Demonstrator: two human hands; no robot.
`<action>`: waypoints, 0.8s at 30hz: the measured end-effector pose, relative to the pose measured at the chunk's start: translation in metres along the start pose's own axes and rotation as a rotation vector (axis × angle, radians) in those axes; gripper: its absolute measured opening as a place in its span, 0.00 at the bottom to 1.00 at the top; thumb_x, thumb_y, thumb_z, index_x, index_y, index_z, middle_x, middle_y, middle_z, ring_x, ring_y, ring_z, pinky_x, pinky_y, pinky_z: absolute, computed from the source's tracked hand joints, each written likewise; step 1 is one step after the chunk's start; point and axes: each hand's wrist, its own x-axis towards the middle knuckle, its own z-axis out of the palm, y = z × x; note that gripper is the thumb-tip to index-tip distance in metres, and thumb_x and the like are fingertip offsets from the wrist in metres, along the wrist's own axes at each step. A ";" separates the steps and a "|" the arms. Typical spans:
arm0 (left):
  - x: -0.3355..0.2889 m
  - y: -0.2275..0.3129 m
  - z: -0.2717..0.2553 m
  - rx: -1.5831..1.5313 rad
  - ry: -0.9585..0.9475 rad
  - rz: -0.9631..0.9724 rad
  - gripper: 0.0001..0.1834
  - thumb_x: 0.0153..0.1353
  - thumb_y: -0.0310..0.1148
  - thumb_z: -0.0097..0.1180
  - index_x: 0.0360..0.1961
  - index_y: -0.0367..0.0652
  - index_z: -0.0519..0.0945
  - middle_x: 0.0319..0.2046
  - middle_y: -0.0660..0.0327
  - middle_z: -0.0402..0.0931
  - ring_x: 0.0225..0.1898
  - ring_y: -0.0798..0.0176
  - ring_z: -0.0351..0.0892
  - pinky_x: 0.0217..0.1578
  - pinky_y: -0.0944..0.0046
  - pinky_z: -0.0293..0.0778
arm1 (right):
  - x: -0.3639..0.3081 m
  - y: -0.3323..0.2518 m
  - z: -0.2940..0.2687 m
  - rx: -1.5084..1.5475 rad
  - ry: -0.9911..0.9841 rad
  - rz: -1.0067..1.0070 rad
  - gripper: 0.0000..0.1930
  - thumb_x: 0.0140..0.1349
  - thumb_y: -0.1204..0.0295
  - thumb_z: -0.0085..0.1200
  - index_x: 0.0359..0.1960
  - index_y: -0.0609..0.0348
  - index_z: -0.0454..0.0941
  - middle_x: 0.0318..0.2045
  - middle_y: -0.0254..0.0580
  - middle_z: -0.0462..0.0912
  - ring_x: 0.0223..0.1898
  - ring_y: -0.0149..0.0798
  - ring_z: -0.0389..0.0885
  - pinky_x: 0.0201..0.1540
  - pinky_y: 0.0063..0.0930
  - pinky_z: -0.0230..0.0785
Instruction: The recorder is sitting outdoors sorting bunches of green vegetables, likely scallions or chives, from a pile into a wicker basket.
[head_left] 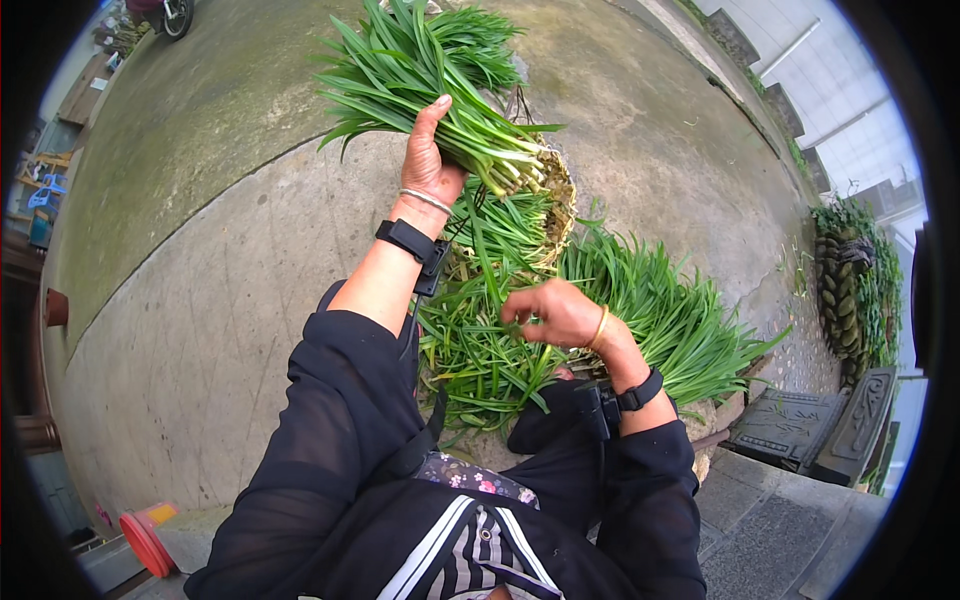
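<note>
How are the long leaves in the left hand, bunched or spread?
Both: the long leaves are bunched where the left hand grips them, but spread apart toward their tips.

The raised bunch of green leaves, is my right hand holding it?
No, your left hand holds the bunch; your right hand is apart.

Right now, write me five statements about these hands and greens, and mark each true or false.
1. The bare left hand grips a bunch of long green leaves with pale stem ends. True.
2. That bunch's pale ends point to the person's left. False: they point right.
3. A heap of loose, narrow green leaves lies near the right hand. True.
4. The right hand wears a black glove. False: it is bare.
5. A black strap circles the left forearm. True.
</note>
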 end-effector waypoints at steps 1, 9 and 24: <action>-0.001 0.001 0.002 0.001 -0.005 -0.002 0.19 0.52 0.38 0.60 0.41 0.38 0.73 0.37 0.53 0.78 0.39 0.53 0.78 0.47 0.54 0.74 | -0.003 0.002 -0.001 -0.002 0.005 0.001 0.12 0.47 0.72 0.58 0.36 0.55 0.78 0.28 0.39 0.81 0.27 0.39 0.80 0.34 0.29 0.73; -0.024 -0.015 0.021 -0.023 -0.466 -0.261 0.34 0.53 0.45 0.49 0.54 0.27 0.65 0.48 0.44 0.71 0.49 0.48 0.74 0.51 0.51 0.72 | -0.018 0.030 -0.040 1.122 0.589 0.145 0.25 0.59 0.73 0.52 0.59 0.64 0.63 0.55 0.45 0.71 0.54 0.40 0.72 0.52 0.33 0.69; -0.037 -0.067 0.011 0.292 -0.255 -0.523 0.17 0.58 0.38 0.56 0.45 0.38 0.75 0.41 0.56 0.78 0.42 0.61 0.79 0.46 0.60 0.74 | -0.013 0.038 -0.027 1.358 0.787 0.155 0.25 0.63 0.68 0.50 0.61 0.52 0.60 0.47 0.31 0.75 0.45 0.24 0.74 0.43 0.22 0.68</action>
